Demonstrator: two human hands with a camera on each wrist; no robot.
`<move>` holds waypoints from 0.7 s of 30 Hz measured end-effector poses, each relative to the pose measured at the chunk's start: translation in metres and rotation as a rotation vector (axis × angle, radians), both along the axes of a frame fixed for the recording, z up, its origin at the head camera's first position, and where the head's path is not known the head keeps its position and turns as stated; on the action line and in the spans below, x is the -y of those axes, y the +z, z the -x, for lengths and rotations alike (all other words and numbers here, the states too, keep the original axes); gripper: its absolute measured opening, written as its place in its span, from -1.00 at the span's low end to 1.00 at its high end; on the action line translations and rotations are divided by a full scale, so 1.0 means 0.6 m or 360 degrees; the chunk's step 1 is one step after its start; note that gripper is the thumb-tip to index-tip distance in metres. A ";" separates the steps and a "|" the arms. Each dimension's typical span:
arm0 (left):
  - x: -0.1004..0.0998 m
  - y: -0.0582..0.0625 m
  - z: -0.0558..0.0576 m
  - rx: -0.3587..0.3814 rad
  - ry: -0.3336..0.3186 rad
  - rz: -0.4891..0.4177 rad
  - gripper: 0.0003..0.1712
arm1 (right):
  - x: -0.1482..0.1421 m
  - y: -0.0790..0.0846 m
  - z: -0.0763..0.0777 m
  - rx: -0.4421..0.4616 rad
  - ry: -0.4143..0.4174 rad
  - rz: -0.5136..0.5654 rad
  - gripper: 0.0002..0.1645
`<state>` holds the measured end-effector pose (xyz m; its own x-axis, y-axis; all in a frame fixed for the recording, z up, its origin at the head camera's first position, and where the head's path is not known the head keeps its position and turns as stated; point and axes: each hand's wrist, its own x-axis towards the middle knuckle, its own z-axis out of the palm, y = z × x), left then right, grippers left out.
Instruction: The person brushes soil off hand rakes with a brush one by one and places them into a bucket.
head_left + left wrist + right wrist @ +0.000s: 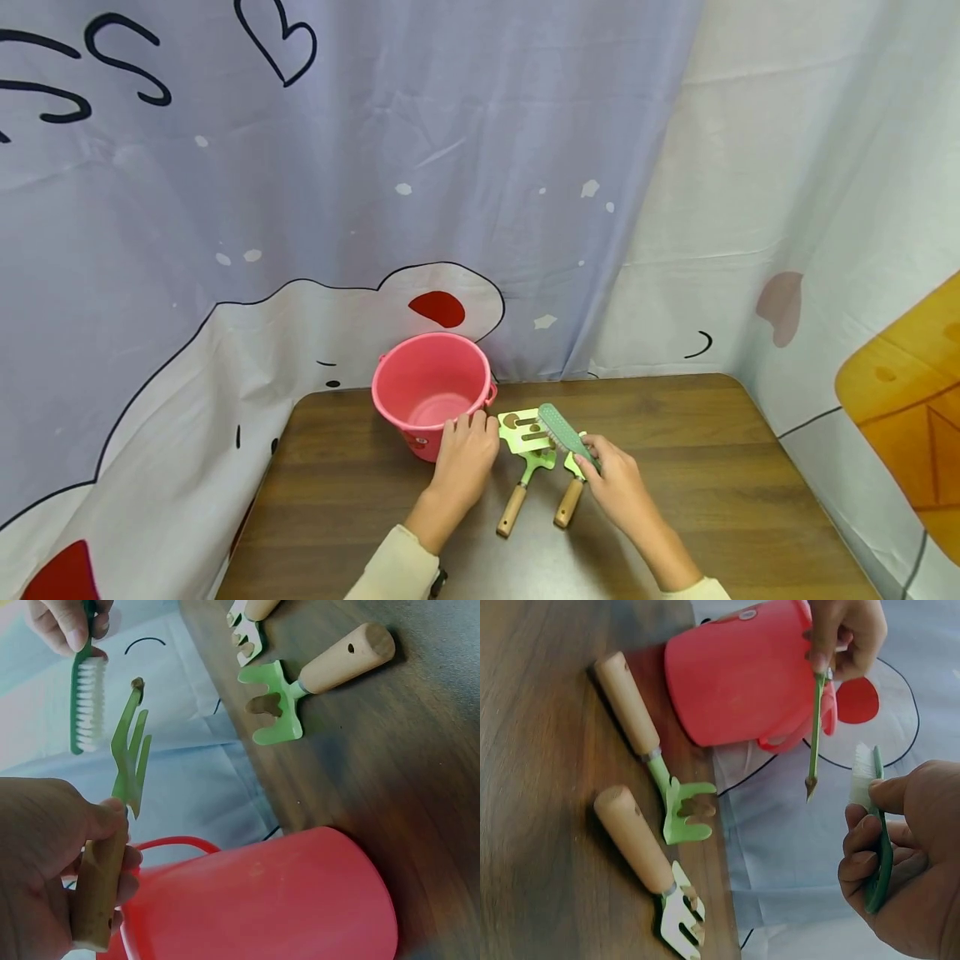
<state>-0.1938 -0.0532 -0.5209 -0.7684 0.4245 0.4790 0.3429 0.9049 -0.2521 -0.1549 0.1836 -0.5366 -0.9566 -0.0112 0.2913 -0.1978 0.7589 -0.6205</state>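
My left hand [467, 458] grips the wooden handle of a small green garden fork [99, 889], beside the front rim of a pink bucket [431, 383]. The fork's flat tines carry brown smudges, and a brown lump shows at one tip in the left wrist view. In my right hand [618, 487] is a green scrub brush [879, 855], its white bristles facing the fork. In the head view the brush head overlaps the fork's right edge; both are held up over the table. Below them lie a small green hand rake [634, 712] and another small fork [637, 844], both wooden-handled and brown-marked.
The brown wooden table [330, 517] meets a printed curtain [525, 208] along its back and sides. Near the back edge stands the bucket, with its handle [176, 841] folded down against the side.
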 end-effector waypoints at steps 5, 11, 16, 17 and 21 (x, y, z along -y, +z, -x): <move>-0.007 0.002 0.010 -0.0005 0.0015 0.0006 -0.96 | 0.016 0.003 0.005 -0.0036 0.0001 0.0007 -0.63; -0.015 0.008 0.020 -0.0033 0.0024 0.0021 -0.96 | 0.030 0.008 0.011 -0.0034 -0.0006 0.0026 -0.65; -0.021 0.013 0.020 0.0018 0.0036 0.0021 -0.89 | 0.040 0.009 0.009 0.0043 -0.0007 0.0051 -0.64; -0.021 0.013 0.020 0.0022 0.0039 0.0020 -0.88 | 0.042 0.009 0.008 0.0052 -0.0003 0.0058 -0.63; -0.025 0.013 0.019 -0.0033 0.0038 -0.0011 -0.80 | 0.052 0.006 0.006 0.0012 0.0004 0.0054 -0.66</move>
<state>-0.2053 -0.0384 -0.5132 -0.7683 0.4027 0.4975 0.3158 0.9146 -0.2526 -0.1583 0.1521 -0.5333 -0.9587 -0.0038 0.2844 -0.1950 0.7369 -0.6473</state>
